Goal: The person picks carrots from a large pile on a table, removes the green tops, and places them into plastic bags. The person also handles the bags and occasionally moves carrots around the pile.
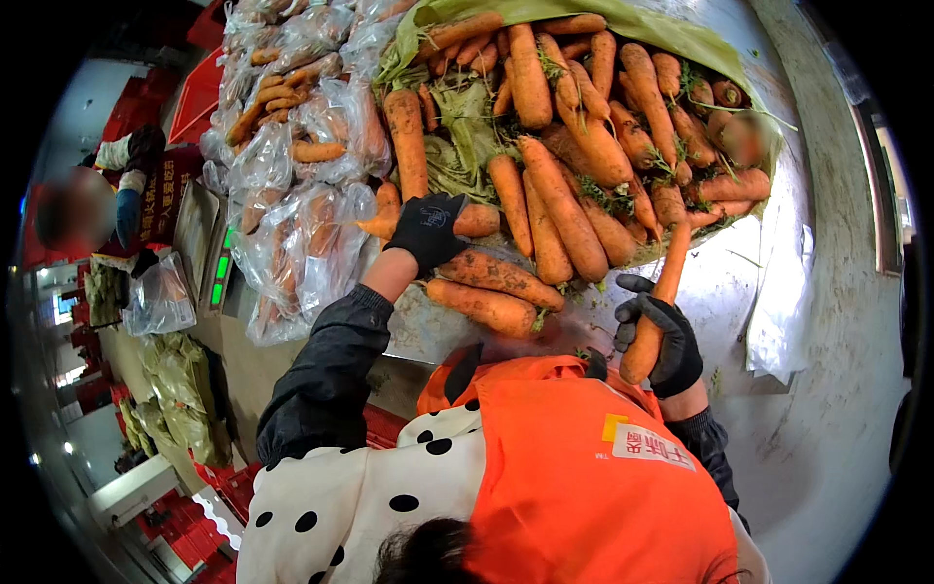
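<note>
My left hand (427, 232), in a black glove, is closed over a thick carrot (478, 220) lying crosswise at the near left of the carrot pile. Its tapered end shows to the left of the glove. In my right hand (675, 349), also gloved in black, a long carrot (648, 332) is held near its thick lower end, with the thin end pointing up and away. Two soil-marked carrots (481, 306) lie side by side on the metal table (423, 332) between my hands. Beyond them, many dirty carrots (565, 212) with bits of green leaf spill from a yellow-green woven sack (467, 120).
Clear plastic bags of carrots (314, 212) crowd the table's left side, with several small loose carrots (270, 102) on top. White plastic film (781, 314) lies at right. Further left are a scale with green displays (221, 268), another person (128, 190) and a red crate (195, 98).
</note>
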A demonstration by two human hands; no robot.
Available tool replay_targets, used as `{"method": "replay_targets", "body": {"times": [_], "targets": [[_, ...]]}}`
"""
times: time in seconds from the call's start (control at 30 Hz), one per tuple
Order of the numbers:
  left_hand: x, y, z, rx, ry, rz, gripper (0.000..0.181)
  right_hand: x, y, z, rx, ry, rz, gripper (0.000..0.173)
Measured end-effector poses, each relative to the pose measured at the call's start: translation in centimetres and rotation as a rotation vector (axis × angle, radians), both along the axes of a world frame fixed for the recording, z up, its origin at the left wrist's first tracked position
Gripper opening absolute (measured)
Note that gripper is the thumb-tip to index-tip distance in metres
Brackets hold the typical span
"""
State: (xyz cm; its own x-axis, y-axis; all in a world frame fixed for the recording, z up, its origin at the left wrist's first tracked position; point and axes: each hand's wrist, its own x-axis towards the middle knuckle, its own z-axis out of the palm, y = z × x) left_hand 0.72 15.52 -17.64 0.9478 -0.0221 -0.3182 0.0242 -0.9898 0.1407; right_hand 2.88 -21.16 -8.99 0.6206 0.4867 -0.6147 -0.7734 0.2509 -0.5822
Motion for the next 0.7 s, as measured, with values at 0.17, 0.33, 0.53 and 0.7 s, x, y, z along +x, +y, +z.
{"method": "replay_targets", "body": {"times": [0.17,0.33,0.53,0.7], "targets": [[1.7,-0.3,2.7,-1.08,-0.083,0.46,0.066,0.4,0.7,0.9,0.1,-0.062,0.11,0.041],[1.2,-3.6,4.7,-1.256,-0.432,0.07,0.045,0.5,1.1,1.5,0.127,-0.077,0.118,0.046],[1.5,-6.6,4.7,-2.153,0.074,0.679,0.039,0.5,0.6,1.9,0.11,-0.109,0.113,0.04],[-0.2,-8.5,2.6,-2.236,0.362,0.898,0.052,0.2,0.4,0.6,0.046,-0.09,0.094,0.048]]}}
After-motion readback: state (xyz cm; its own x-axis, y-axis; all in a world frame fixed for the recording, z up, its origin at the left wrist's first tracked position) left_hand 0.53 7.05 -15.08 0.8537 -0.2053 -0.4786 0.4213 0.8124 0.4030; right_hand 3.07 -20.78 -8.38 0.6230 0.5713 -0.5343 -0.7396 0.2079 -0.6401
